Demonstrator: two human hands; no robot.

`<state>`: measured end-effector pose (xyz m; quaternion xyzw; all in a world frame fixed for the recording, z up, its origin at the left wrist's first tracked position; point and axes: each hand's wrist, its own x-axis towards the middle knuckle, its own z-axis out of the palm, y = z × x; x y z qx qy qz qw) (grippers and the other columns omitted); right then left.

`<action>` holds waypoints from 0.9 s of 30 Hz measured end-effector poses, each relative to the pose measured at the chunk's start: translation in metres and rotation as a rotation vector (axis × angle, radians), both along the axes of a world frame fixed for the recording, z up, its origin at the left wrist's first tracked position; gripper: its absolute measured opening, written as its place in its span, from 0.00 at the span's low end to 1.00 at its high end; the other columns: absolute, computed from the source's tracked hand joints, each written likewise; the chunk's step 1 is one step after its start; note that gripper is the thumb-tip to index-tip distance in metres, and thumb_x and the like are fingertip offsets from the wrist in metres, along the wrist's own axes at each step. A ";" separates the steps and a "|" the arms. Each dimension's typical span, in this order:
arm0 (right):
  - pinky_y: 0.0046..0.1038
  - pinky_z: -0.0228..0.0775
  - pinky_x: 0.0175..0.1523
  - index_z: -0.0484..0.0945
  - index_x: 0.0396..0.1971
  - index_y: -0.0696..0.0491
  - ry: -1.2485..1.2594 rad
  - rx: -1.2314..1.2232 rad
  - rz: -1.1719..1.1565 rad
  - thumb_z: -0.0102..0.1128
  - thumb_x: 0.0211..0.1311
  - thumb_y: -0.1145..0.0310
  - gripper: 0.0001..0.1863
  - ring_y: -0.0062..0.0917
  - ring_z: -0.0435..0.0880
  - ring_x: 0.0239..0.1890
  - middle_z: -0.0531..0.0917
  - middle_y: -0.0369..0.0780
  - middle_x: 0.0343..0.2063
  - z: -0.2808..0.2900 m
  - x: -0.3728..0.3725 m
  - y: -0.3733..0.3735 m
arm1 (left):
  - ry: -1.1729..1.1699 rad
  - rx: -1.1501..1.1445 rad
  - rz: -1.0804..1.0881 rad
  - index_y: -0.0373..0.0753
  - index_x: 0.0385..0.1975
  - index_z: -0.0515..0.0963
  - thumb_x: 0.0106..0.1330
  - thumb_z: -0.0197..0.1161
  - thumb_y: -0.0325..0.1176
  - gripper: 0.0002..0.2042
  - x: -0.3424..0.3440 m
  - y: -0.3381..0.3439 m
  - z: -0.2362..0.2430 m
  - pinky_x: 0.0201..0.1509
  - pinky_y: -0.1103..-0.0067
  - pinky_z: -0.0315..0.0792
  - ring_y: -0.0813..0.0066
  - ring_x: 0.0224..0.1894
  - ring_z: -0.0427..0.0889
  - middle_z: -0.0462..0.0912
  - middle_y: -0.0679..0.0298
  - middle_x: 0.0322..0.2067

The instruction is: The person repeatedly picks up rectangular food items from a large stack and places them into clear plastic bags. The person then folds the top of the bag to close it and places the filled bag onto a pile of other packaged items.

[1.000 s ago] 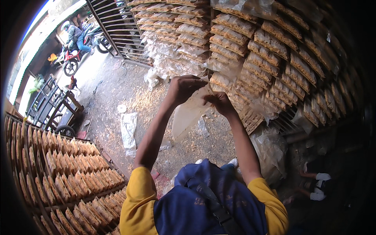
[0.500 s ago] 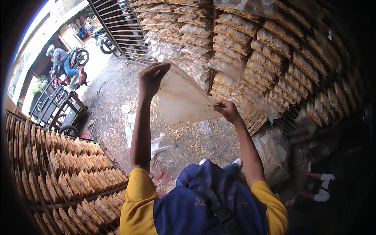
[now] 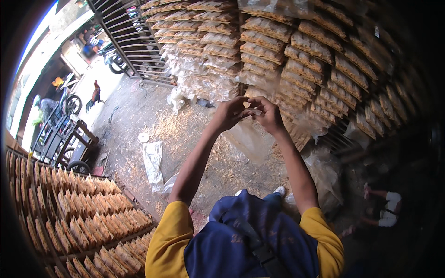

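Observation:
My left hand and my right hand are raised in front of me, fingertips almost meeting. Between them they pinch the upper edge of a thin, clear plastic bag; it could also be a loose sheet. The plastic hangs crumpled below my fingers, and the floor shows through it. Both hands are closed on it, with the right thumb and forefinger at a bunched whitish corner. Past my hands rise stacked plastic-wrapped slabs of a crumbly tan material.
At lower left stands a rack of upright tan slabs. A wheeled cart, a rooster and a metal gate are at upper left. White plastic lies on the crumb-strewn floor. Clear plastic is heaped at right, near another person.
My hands have come together from wide apart, the left moving right and down. The stretched plastic now hangs folded. Outside, the person by the motorbike has shifted left and lower in view.

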<state>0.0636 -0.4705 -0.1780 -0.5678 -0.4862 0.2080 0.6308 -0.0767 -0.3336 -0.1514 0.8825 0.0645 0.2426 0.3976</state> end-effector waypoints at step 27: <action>0.24 0.77 0.44 0.87 0.32 0.57 0.302 -0.140 0.090 0.71 0.58 0.63 0.12 0.18 0.86 0.33 0.89 0.38 0.29 -0.037 0.015 -0.009 | -0.406 0.731 -0.048 0.41 0.35 0.86 0.60 0.68 0.29 0.05 -0.001 0.028 0.138 0.32 0.79 0.84 0.72 0.32 0.88 0.89 0.66 0.35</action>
